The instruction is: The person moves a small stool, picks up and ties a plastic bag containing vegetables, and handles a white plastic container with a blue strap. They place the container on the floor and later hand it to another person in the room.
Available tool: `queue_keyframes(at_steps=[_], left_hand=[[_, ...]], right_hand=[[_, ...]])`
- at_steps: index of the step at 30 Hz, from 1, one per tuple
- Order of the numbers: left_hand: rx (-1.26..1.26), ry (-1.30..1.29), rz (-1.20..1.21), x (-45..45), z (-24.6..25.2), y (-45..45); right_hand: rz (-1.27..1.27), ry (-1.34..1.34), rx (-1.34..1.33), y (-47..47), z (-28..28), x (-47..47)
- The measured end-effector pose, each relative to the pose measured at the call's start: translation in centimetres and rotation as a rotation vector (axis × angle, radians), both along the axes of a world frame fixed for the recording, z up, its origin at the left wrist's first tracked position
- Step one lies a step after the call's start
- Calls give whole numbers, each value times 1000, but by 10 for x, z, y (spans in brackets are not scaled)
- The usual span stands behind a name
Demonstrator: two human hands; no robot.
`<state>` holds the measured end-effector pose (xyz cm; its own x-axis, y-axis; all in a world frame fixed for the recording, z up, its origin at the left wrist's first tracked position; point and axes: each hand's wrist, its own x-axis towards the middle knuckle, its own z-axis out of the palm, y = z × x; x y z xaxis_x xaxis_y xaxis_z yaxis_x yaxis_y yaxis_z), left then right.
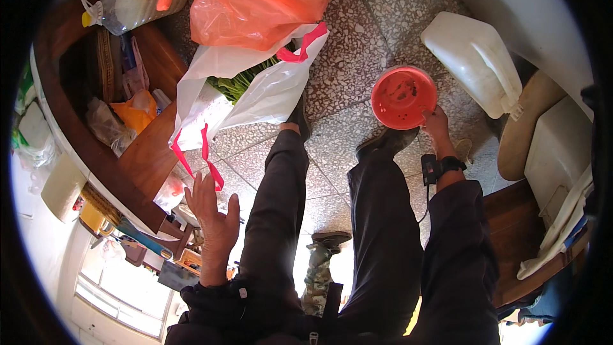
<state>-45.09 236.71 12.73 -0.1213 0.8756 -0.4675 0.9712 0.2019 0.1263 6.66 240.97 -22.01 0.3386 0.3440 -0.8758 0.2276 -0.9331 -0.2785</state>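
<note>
My right hand (435, 124) grips the rim of a round red plastic basin (402, 98), which has dark bits inside on its bottom. A band with a small black device circles that wrist. My left hand (213, 218) is empty, its fingers spread, just below the pink drawstring (214, 176) of a white plastic bag (268, 98). Green leafy stalks (244, 81) show through the bag's mouth. A large red plastic bag (263, 0) lies against the white bag's far side; its contents are hidden.
On the speckled tile floor (335, 76) stand a white plastic jug (471, 60) at right and a clear bottle with a yellow cap (134, 2) at upper left. A wooden cabinet (148, 153) holding bags curves along the left. Another person's camouflage-clad leg (317, 270) shows below, between my legs.
</note>
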Motion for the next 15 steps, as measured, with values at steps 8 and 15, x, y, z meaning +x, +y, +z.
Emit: queue_keyframes(at_steps=[8, 15], left_hand=[[27, -92, 48, 5, -6, -8], [-13, -159, 92, 8, -9, -14]], right_hand=[[-239, 338, 88, 23, 37, -57], [-378, 489, 207, 55, 41, -109]])
